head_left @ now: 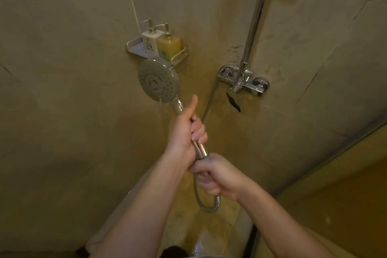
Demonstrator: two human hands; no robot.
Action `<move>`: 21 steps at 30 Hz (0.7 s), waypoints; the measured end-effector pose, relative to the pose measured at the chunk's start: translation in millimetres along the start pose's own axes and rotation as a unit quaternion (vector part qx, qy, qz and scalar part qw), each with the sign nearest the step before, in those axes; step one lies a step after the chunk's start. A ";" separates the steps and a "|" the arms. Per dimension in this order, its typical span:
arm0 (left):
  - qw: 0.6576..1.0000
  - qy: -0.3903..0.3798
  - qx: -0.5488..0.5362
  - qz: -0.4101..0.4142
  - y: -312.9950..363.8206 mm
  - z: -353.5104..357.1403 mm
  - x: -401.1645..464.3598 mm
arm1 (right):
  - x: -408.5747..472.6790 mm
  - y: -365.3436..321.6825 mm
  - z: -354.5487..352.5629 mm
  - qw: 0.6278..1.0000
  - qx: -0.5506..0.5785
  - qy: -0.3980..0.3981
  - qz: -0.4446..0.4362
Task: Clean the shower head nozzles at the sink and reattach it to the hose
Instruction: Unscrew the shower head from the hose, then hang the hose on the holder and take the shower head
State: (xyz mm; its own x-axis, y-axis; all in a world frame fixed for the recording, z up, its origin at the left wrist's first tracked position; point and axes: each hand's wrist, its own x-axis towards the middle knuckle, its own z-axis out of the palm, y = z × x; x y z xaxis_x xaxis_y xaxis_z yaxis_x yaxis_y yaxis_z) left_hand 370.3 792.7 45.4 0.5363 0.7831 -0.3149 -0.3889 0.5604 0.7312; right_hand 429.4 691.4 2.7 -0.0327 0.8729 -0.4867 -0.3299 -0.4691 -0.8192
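A round chrome shower head (158,81) points its nozzle face toward me, in front of the tiled wall. My left hand (185,130) grips its handle, thumb stretched up along it. My right hand (215,175) grips the hose nut at the base of the handle. The metal hose (206,205) loops down below my right hand, and a further stretch rises behind my left hand to the wall mixer (243,80).
A metal corner shelf (136,48) with two pump bottles hangs just behind the shower head. A chrome riser pipe (254,23) climbs from the mixer. A glass partition edge (314,157) runs at the right. A wet floor lies below.
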 end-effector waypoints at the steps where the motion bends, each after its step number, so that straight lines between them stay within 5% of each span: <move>1: 0.998 0.052 0.016 0.016 -3.4 3.0 5.6 | 4.3 -2.2 1.3 0.995 -0.060 0.072 -0.027; 4: 0.987 0.127 0.065 0.072 -10.8 13.0 24.4 | 26.4 -5.0 -6.5 0.934 -0.241 0.251 -0.079; 8: 0.978 0.082 0.156 0.113 2.6 26.7 56.8 | 63.6 -11.7 -24.3 0.851 -0.395 0.338 -0.077; 15: 0.957 -0.093 0.235 0.141 60.5 52.4 122.8 | 84.0 -81.1 -68.4 0.847 -0.293 0.421 -0.139; 21: 0.919 -0.248 0.270 0.143 93.9 119.3 156.1 | 45.3 -178.8 -85.8 0.794 -0.229 0.480 -0.294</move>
State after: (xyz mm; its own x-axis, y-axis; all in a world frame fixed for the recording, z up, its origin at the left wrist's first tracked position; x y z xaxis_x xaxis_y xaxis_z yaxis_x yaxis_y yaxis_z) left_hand 506.8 935.4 137.1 0.7981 0.5827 0.1533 -0.2099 0.0304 0.9773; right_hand 567.8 803.3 101.0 0.8070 0.5581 0.1933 0.3630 -0.2106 -0.9077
